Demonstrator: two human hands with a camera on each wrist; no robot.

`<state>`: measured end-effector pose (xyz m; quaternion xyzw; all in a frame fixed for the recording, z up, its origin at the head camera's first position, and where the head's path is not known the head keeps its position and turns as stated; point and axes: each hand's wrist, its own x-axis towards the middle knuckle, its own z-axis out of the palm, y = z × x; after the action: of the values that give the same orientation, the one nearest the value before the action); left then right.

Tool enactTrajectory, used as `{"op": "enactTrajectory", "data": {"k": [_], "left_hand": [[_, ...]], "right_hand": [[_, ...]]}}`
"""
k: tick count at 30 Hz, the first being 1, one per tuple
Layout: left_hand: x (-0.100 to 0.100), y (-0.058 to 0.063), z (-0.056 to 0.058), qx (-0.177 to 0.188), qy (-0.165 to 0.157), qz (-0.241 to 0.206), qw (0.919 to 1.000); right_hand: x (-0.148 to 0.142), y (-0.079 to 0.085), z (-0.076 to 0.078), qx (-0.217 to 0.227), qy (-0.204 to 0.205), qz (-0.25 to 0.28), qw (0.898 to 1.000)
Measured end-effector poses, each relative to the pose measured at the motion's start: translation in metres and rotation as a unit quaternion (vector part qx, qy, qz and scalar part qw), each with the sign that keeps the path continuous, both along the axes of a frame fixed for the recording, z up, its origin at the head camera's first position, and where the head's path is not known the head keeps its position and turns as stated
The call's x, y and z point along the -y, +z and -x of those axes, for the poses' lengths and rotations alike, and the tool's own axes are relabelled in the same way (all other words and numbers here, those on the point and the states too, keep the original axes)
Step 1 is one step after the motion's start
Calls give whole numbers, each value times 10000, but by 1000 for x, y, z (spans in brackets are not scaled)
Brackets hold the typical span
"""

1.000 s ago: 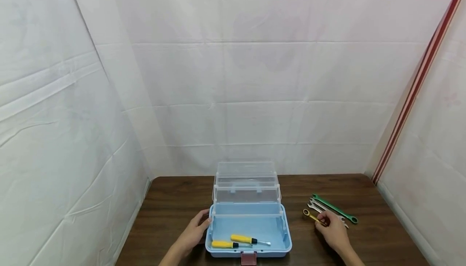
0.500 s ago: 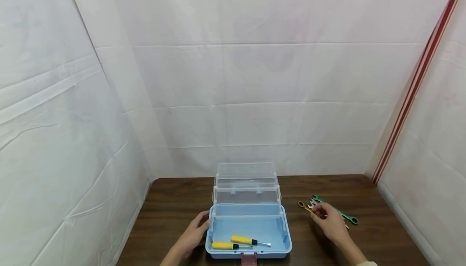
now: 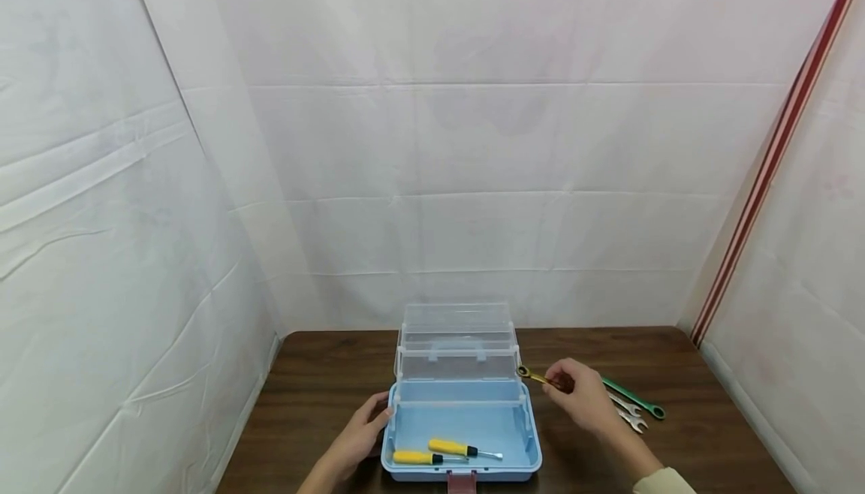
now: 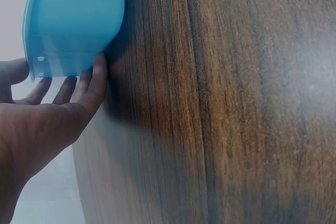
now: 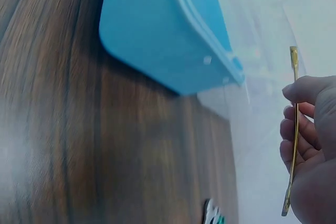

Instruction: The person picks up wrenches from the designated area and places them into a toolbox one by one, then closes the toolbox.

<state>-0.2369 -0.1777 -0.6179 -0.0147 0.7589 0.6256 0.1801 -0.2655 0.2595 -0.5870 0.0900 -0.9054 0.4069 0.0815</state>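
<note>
My right hand (image 3: 577,396) holds a gold ratchet wrench (image 3: 534,377) between thumb and fingers, raised just beyond the right rim of the blue toolbox (image 3: 534,434). In the right wrist view the wrench (image 5: 295,129) appears edge-on, its lower part against the palm. My left hand (image 3: 354,434) grips the toolbox's left side; in the left wrist view its fingertips (image 4: 98,72) touch the outer wall, with the thumb by the rim. Inside the open box, two yellow-handled screwdrivers (image 3: 449,447) lie near the front. Its clear lid and trays (image 3: 459,340) stand folded back.
Right of the box, a green wrench (image 3: 635,396) and silver wrenches (image 3: 631,415) lie on the dark wooden table (image 3: 324,374), partly hidden by my right hand. A maroon latch (image 3: 462,482) hangs at the box's front. White cloth walls (image 3: 473,141) enclose the table's back and sides.
My right hand has lifted the gold wrench from beside the other wrenches and moved it left, up to the toolbox's right side. The left hand and the box have stayed put.
</note>
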Motion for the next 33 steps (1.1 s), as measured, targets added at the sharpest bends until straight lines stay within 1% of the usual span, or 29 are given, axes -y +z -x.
{"op": "enactTrajectory", "data": {"k": [4,9,13,16,20,25,29,33], "left_hand": [[1,1,1,44,-14,-25,10000],[2,0,3,108,-62,-99,9999],[2,0,4,196,-21,-79,9998],[2,1,4,241,23,-63,9997],[1,3,3,125,-29,-133,9998],[2,4,2,-95,-120,-224,9996],[3,4,2,-99,-90,-160,9998],[5,4,2,-63,-82,-131,9999]], "right_hand": [[20,10,3,-79,350,69,9993],[44,16,9,-225,674,-71,9974],[62,17,14,-341,944,-43,9949],[73,15,17,-506,1162,-32,9919],[86,12,19,-723,1435,-122,9869],[100,13,22,-790,1577,-260,9840],[112,13,25,-856,1646,-422,9817],[122,9,28,-870,1711,-629,9794]]}}
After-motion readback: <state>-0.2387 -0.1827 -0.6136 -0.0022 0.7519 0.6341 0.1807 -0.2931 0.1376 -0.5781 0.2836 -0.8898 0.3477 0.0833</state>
